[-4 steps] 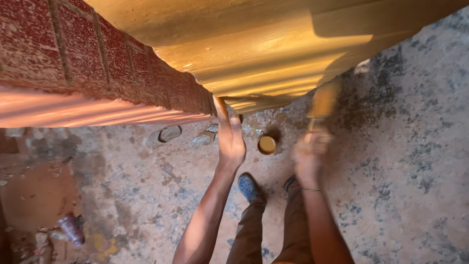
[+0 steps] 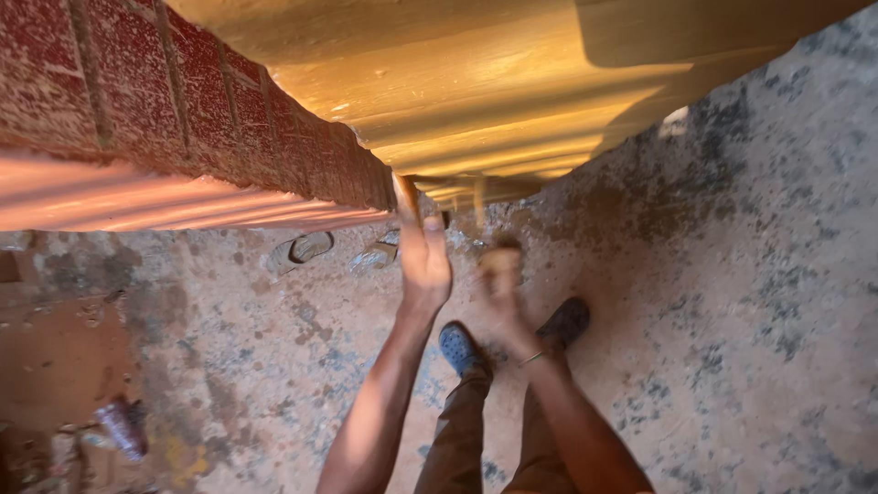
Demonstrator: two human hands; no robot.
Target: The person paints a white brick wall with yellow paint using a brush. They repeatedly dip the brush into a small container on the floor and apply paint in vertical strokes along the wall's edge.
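I am watching the left hand (image 2: 423, 256) pressing flat, fingers spread and held together upward, against the lower edge of the yellow-painted door (image 2: 476, 101), right where it is meeting the corner of the red brick wall (image 2: 183, 101). It is gripping nothing; the palm is simply bracing on the painted wood.

The right hand (image 2: 501, 274) is moving, and it is showing as a blur. A tenth of a second ago it was sitting further out from the door's corner and higher, with a paintbrush held up against the yellow surface; now it is coming in close beside the left hand and dropping lower, fingers curled as if closed round a handle. I am seeing a faint pale streak (image 2: 478, 197) rising from it toward the door's bottom edge, which is probably the brush, but the blur is too heavy for me to be sure. The small paint tin that was showing below the door is now being covered by that hand. My reading is that the stroke is running down toward the foot of the door.

Outward from the door, the person's two shoes, one blue (image 2: 457, 348) and one dark (image 2: 565, 320), are standing on the blotchy concrete floor (image 2: 732, 302). A loose sandal (image 2: 302, 249) is lying just below the brick wall, and some litter (image 2: 123, 425) is lying far off from the door.
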